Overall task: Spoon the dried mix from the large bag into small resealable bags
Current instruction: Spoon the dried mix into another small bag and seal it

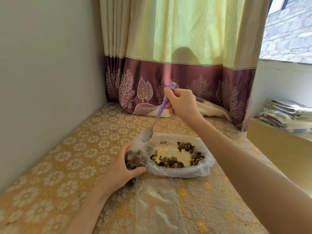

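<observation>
Right hand: right hand (181, 102) is raised above the table, fingers curled round the purple handle of the spoon (156, 118), wrist cocked so the handle points up toward the curtain and the metal bowl slants down
Spoon bowl: sits at or just inside the mouth of the small bag (138, 152); blur there hides whether it carries any mix
Left hand: left hand (123, 166) grips the small bag from its near side, thumb and fingers wrapped round it, tilting its open mouth toward the spoon
Small bag: holds a dark heap of mix in its lower part, so it looks partly filled
Large bag: large bag (184, 171) lies open and flattened on the table (70, 159), just beside the small bag, touching it
Dried mix: dried mix (170, 162) left in a thin broken ring, bare plastic in the middle
Progress: most of the mix seems gone from the large bag; several spoonfuls remain, and this bag is not yet sealed
Spare bag: flat clear bag (157, 205) near the front edge looks unfilled, probably waiting its turn
</observation>
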The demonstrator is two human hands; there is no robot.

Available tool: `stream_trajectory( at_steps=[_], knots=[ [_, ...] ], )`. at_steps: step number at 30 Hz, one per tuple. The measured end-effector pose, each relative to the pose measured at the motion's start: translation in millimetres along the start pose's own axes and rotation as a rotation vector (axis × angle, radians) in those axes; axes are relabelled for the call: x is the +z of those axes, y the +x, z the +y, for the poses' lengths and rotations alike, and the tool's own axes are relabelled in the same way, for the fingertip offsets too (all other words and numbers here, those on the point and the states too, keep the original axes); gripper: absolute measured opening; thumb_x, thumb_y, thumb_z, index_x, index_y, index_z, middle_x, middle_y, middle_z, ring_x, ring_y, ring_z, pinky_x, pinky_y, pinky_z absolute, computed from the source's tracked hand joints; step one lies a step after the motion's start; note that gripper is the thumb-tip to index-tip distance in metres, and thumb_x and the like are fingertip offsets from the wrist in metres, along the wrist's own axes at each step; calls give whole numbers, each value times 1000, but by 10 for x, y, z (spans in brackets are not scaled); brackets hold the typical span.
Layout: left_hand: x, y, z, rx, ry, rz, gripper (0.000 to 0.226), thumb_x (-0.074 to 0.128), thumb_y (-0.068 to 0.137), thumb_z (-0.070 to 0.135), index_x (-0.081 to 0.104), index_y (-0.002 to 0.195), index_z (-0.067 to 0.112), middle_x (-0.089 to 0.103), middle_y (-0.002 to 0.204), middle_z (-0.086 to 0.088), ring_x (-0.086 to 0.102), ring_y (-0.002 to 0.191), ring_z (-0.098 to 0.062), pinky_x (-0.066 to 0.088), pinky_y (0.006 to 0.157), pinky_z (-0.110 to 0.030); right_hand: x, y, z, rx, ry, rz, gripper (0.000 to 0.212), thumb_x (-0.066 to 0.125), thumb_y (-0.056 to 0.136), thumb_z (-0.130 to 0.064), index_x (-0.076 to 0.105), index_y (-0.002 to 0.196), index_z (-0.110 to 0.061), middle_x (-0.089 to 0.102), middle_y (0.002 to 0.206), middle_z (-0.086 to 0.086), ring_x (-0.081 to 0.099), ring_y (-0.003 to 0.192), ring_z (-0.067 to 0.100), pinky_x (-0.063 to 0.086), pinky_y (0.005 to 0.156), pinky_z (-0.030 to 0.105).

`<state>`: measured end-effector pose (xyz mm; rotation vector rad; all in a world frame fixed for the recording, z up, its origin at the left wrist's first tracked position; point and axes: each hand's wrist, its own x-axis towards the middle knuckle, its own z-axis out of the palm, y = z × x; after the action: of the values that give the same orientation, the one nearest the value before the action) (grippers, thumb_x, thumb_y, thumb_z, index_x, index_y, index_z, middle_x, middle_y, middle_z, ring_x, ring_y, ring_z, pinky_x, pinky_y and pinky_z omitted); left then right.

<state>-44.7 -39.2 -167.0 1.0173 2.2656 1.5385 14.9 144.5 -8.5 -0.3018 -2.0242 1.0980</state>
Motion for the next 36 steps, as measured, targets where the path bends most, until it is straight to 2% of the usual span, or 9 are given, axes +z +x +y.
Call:
stream_trajectory(
  at_steps=[3,6,9,13,18,23,27,30,36],
  knots=[
    [-7,4,0,-12,42,-6,92,80,62,43,25,135,31,46,119,9,50,100,-6,36,69,-10,-143,-1,124,92,135,65,39,53,96,-25,61,62,-8,61,53,6,46,36,8,36,40,19],
    [-25,-14,47,-39,23,-26,92,77,54,51,28,131,31,47,110,17,49,92,4,36,65,-9,-331,-44,349,237,265,163,37,49,98,-26,61,71,-3,64,65,17,42,35,5,33,37,16],
    [-41,-18,72,-65,68,-45,84,73,54,55,31,123,32,48,106,18,49,88,4,35,64,-8,-518,-125,604,376,350,221,37,41,100,-23,58,78,1,66,72,22,39,35,4,28,32,15],
    [-43,-29,104,-81,86,-52,80,69,49,59,30,115,36,46,98,25,45,84,11,34,62,-7,-716,-290,940,437,210,258,38,39,101,-23,54,72,-4,68,69,18,44,40,9,31,35,17],
    [-41,-25,83,-85,98,-35,70,71,53,57,34,110,37,49,96,24,47,83,11,34,60,-6,-812,-462,1210,371,-15,296,40,37,102,-24,54,70,-10,65,66,11,49,49,14,39,51,23],
    [-26,-29,52,-84,142,-3,68,70,57,59,33,110,37,49,96,22,49,82,8,35,59,-8,-791,-530,1276,399,-8,226,40,36,103,-22,54,69,-10,62,56,3,49,44,9,38,41,15],
    [-15,-21,18,-66,179,34,66,73,60,56,37,111,33,51,97,20,49,83,7,35,61,-10,-703,-536,1275,485,152,105,40,36,103,-22,53,69,-9,60,46,-1,44,35,6,32,34,16],
    [-3,-16,0,-54,197,44,63,75,62,53,39,110,32,52,98,19,50,84,5,37,62,-13,-703,-531,1262,506,184,81,40,36,103,-22,52,69,-8,59,43,-1,42,33,6,30,33,16],
    [0,3,-12,-53,171,50,59,78,63,47,43,107,33,54,100,13,52,87,0,38,64,-16,-680,-562,1263,600,173,-5,41,41,102,-25,57,70,-5,58,57,9,51,39,11,40,38,18]
  ],
)
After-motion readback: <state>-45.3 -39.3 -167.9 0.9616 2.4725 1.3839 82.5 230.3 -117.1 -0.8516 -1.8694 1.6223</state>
